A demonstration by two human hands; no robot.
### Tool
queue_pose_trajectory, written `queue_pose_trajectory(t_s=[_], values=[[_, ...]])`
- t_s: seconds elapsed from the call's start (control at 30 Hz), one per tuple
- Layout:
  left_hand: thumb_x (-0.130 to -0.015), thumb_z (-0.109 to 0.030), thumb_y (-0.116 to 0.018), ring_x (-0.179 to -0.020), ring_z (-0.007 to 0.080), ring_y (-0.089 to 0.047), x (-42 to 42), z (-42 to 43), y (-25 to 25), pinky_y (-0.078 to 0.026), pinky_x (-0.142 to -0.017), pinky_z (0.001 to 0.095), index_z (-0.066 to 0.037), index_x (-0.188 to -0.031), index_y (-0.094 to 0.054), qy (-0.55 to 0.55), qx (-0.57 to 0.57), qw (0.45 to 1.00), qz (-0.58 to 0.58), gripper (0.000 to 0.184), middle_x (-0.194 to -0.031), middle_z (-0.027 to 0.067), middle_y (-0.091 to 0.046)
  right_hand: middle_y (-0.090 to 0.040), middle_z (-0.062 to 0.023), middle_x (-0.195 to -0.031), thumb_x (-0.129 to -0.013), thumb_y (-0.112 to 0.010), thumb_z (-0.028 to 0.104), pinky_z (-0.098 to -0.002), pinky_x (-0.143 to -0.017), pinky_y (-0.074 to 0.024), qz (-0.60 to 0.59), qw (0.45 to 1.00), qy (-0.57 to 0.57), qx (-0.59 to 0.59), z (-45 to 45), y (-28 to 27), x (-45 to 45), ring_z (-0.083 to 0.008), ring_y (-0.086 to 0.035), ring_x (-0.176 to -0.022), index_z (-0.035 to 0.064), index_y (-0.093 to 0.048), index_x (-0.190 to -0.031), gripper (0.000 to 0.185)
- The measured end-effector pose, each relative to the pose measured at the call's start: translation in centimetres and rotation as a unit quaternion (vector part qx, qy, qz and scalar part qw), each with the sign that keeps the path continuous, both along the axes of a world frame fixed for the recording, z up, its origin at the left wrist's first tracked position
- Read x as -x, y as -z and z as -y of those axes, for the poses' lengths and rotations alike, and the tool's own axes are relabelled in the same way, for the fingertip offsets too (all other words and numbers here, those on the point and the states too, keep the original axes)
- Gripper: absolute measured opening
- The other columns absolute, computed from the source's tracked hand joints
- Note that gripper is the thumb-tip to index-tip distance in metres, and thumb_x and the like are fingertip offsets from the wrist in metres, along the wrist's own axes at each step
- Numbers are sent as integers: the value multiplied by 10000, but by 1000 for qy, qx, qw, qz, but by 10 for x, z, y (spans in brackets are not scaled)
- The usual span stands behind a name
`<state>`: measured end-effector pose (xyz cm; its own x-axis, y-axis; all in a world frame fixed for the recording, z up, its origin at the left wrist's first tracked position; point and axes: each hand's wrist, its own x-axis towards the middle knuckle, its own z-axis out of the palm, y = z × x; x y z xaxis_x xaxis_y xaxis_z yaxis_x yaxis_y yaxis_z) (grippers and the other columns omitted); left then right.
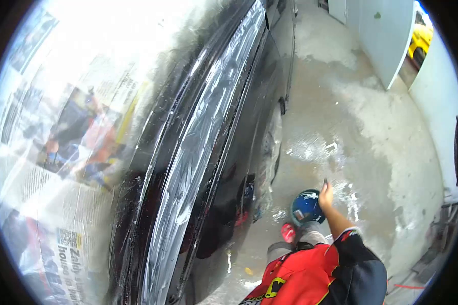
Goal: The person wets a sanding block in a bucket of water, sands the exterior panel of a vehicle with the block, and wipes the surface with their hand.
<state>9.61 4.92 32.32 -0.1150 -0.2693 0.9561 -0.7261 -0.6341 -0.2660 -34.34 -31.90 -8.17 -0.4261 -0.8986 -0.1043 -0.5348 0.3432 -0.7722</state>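
Note:
My right hand (326, 197) is held out over the wet floor, at the right rim of a round bucket (298, 215) with dark blue contents. Its fingers look closed, and a small dark tip (325, 181) shows at their upper end; I cannot make out what it is. My left hand is out of view. To the left stands a glossy black car (224, 203), wet with drops. Clear plastic film (193, 147) covers its side window strip, and newspaper sheets (40, 183) lie over its roof or upper surface.
Wet concrete floor (336, 112) runs along the car, with puddles near the bucket. White panels (392, 40) stand at the right, with a yellow vehicle (421, 40) seen through a gap. Dark metal items (437, 244) lie by the right wall. My red shoe (288, 232) is beside the bucket.

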Motion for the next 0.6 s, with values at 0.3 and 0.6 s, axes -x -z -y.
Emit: queue_pose_trajectory(t_s=[0.3,0.6], values=[[-1001,-27,-476,-1307,468,-542,139,149,93,-480,-1085,530,45,-1184,-590,425,-214,689,-547,227,-1459,324,-458,-622,-281,-1248,-1049,-557,322,-515,-998,-464,-75,996,35,-40,-71,-21,137,-465,-586,-1178,52,-531,-1401,444],[-970,-51,-576,-1165,375,-659,148,239,143,-539,-960,440,14,-1131,-671,339,-442,575,-599,198,-1411,208,-569,-590,-271,-1261,-1032,-589,258,-501,-997,-471,-96,995,-22,-7,42,-46,133,-460,-590,-1151,67,-499,-1441,460]])
